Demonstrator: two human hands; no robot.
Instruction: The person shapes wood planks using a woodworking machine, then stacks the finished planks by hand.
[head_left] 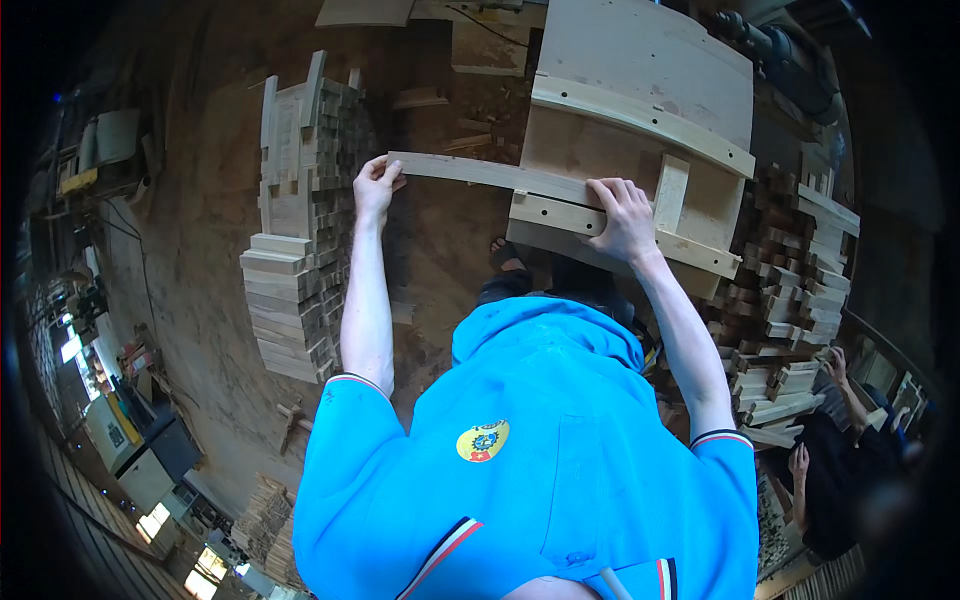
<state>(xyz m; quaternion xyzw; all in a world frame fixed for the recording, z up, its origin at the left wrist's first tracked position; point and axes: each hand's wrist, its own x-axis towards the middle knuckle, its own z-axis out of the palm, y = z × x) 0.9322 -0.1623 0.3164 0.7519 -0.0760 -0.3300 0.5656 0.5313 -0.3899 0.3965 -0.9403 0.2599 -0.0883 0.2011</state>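
A long, narrow wooden strip (470, 172) lies crosswise in front of me, its left part out over the floor. My left hand (378, 188) pinches its left end between thumb and fingers. My right hand (625, 218) is closed over its right end, thumb on the near side. That end is at a wooden jig board (610, 155), beside the bolted near rail (558, 214). A second bolted rail (645, 122) runs along the far side. To the right of my right hand, a short wooden crosspiece (672, 188) sits between the rails.
A tall stack of cut wood pieces (285, 290) stands on the floor at left, with more stacks (800, 290) at right. A dark machine motor (780, 60) is beyond the jig. Another person's arm (845, 380) shows at the lower right. Offcuts (480, 140) lie behind the strip.
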